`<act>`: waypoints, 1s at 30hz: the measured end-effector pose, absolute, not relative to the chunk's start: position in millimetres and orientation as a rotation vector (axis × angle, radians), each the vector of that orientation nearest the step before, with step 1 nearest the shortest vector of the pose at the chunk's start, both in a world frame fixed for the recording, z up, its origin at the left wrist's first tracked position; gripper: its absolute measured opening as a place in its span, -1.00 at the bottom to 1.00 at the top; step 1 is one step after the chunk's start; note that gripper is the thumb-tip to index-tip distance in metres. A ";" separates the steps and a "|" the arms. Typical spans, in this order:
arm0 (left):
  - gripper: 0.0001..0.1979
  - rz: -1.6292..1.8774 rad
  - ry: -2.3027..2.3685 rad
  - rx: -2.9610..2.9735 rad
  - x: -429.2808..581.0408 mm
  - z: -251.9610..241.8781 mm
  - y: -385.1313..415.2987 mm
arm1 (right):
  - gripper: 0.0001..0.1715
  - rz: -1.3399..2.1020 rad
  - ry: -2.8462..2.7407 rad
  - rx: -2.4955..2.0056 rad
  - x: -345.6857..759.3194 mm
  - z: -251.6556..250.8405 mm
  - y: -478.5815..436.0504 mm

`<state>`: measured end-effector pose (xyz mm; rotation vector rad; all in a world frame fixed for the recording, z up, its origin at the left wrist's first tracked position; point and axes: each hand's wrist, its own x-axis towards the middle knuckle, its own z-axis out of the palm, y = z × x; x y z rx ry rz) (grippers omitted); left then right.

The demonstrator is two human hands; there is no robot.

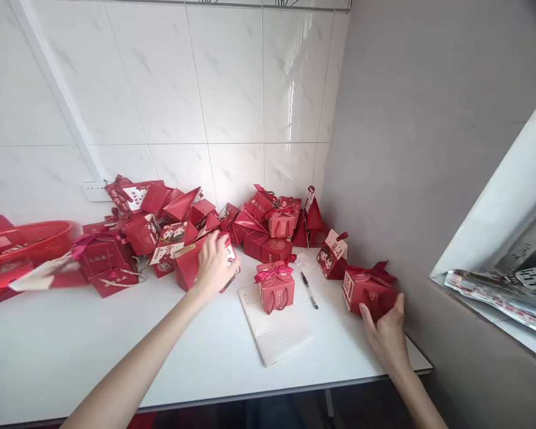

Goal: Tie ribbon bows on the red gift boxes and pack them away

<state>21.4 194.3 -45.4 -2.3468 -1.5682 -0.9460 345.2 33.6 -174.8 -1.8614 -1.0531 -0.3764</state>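
My left hand (217, 262) is closed over the top of a red box (188, 266) in front of the left pile. At the right end of the table, my right hand (386, 328) grips the lower front of a red box with a ribbon bow (367, 291). Between my hands, a small red box with a pink bow (276, 290) stands upright on an open notebook (279, 336). A black pen (309, 291) lies just right of it. A triangular red box (333, 256) stands left of the box at my right hand.
Several red boxes (174, 235) are piled along the tiled wall, with another cluster (268, 223) in the middle. A red basin (49, 235) sits at the far left of the white table (183, 357). A grey wall borders the right; plastic packets (495, 292) lie on a ledge.
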 end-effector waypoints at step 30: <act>-0.61 -1.732 -0.457 -2.809 12.1 -66.0 102.0 | -0.66 -0.189 -1.391 -1.342 250.3 -154.1 -15.3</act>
